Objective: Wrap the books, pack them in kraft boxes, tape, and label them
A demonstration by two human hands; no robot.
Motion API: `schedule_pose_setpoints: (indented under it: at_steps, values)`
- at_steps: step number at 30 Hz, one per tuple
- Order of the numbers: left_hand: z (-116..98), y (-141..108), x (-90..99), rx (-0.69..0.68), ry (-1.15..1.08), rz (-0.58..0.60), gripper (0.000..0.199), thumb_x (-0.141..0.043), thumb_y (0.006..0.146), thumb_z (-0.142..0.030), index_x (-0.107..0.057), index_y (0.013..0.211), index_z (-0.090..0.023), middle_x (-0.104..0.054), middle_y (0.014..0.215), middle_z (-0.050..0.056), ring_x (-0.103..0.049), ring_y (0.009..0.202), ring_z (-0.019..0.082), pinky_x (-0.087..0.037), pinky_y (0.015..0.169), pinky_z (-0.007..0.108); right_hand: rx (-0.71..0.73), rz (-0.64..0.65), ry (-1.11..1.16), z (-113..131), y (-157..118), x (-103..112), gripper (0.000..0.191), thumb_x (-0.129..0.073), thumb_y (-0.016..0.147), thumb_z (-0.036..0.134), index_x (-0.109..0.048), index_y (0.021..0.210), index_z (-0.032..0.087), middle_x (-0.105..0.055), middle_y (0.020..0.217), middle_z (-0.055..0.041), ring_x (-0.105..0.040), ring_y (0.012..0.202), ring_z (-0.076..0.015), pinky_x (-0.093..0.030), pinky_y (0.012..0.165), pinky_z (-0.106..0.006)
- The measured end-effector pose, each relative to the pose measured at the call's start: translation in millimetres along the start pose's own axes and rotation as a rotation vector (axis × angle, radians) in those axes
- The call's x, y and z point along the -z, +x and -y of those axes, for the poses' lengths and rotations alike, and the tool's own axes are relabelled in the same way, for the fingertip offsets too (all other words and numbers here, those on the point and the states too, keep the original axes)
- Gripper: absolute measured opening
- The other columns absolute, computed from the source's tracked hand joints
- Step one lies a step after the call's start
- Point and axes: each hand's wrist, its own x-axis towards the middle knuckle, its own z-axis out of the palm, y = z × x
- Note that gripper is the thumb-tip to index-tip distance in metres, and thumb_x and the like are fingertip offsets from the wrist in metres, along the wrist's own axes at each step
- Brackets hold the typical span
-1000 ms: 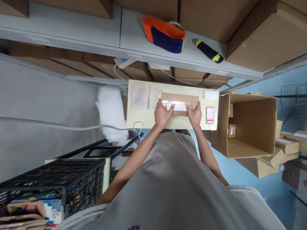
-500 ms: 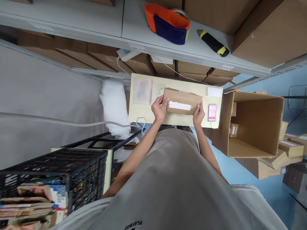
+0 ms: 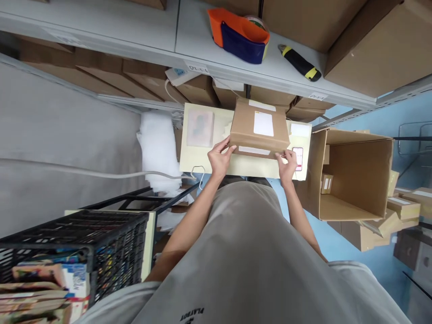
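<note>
A brown cardboard box (image 3: 242,120) with white labels on its top and near side is tilted above the cream work table (image 3: 199,159). My left hand (image 3: 221,157) pinches its near left corner, thumb on the labelled side. At the near right corner, my right hand (image 3: 286,164) grips the box between thumb and fingers. A phone (image 3: 297,158) with a lit screen lies just beyond my right hand. To the left on the table is a flat, pale packet with a blurred picture (image 3: 200,128).
Overhead, a grey shelf (image 3: 192,38) holds an orange and blue tape dispenser (image 3: 241,38) and a utility knife (image 3: 300,62). A large open carton (image 3: 357,175) stands at right with small boxes inside. A black crate (image 3: 118,252) of books or magazines is at lower left.
The box has tipped, so its labelled top now faces me and its far edge sits farther from me. My hands have shifted slightly outward at its near corners.
</note>
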Motion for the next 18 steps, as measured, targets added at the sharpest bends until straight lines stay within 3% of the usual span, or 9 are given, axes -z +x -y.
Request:
schedule_pose_setpoints:
  at_steps: [3,6,10,13,15,18]
  values:
    - [19.6,-1.2,3.3,0.074,0.174,0.010,0.042,-0.090,0.092,-0.041,-0.086,0.129,-0.021,-0.084,0.109,0.007,-0.081,0.101,0.025,-0.065,0.112,0.044,-0.065,0.063,-0.097,-14.6,-17.8,-11.6,0.037,-0.079,0.101,0.051,-0.068,0.120,0.021,-0.062,0.109,-0.0063,-0.063,0.094,-0.0212,-0.063,0.093,-0.042]
    - [25.0,-6.0,3.3,0.077,0.290,0.074,0.042,-0.088,0.090,-0.027,-0.082,0.131,-0.021,-0.082,0.112,0.008,-0.079,0.102,0.026,-0.063,0.110,0.045,-0.113,0.121,-0.149,-15.7,-25.4,-15.9,0.035,-0.080,0.100,0.049,-0.062,0.118,0.024,-0.061,0.108,-0.0048,-0.061,0.093,-0.0213,-0.062,0.095,-0.042]
    - [12.7,-19.8,-11.4,-0.015,0.438,0.022,0.080,-0.106,0.070,-0.030,-0.067,0.139,-0.019,-0.071,0.138,0.017,-0.068,0.129,0.036,-0.055,0.120,0.052,-0.104,0.127,-0.197,7.0,-21.2,-24.9,0.067,-0.086,0.091,0.068,-0.059,0.130,0.021,-0.061,0.123,-0.0139,-0.062,0.114,-0.0308,-0.061,0.108,-0.053]
    - [0.8,-25.6,-25.9,-0.029,0.488,-0.072,0.103,-0.114,0.058,-0.039,-0.057,0.141,-0.020,-0.062,0.145,0.019,-0.058,0.141,0.042,-0.046,0.128,0.058,-0.125,0.075,-0.242,30.1,-11.8,-37.9,0.087,-0.083,0.089,0.080,-0.055,0.141,0.017,-0.057,0.138,-0.0233,-0.055,0.137,-0.0409,-0.053,0.121,-0.065]
    - [-3.8,-23.6,-29.7,-0.019,0.489,-0.111,0.103,-0.115,0.058,-0.040,-0.055,0.139,-0.021,-0.061,0.145,0.019,-0.057,0.142,0.042,-0.044,0.129,0.059,-0.125,0.065,-0.244,40.0,-4.3,-43.6,0.089,-0.081,0.091,0.081,-0.055,0.145,0.015,-0.056,0.141,-0.0250,-0.052,0.142,-0.0431,-0.050,0.125,-0.068]
    - [-4.9,-13.2,-22.5,0.018,0.453,-0.114,0.087,-0.111,0.065,-0.037,-0.060,0.133,-0.021,-0.065,0.138,0.016,-0.062,0.134,0.038,-0.050,0.124,0.055,-0.090,0.071,-0.207,41.4,6.7,-40.1,0.082,-0.079,0.096,0.075,-0.057,0.147,0.015,-0.056,0.137,-0.0217,-0.056,0.137,-0.0402,-0.051,0.125,-0.065]
